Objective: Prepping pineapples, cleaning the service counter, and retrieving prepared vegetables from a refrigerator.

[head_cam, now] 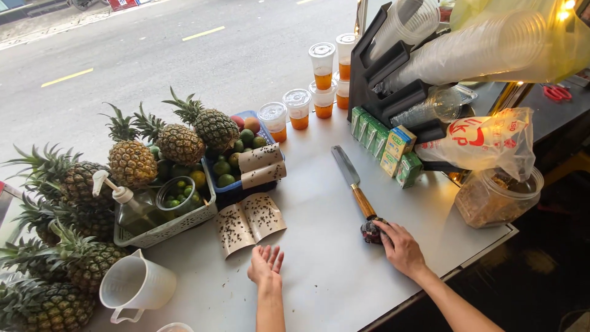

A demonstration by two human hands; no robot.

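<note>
On counter, knife (351,179) blade pointing away

The left hand (265,262) lies open and flat, palm up, with the fingers close together and pointing away from the body, its bare forearm running straight back toward the lower edge of the view. The right hand (401,245) sits palm down, further out to the right, its fingers curled loosely forward and to the left with the knuckles raised, and its bare forearm stretches back at a slant toward the lower right corner. The two hands are well apart, neither touching the other.
</note>
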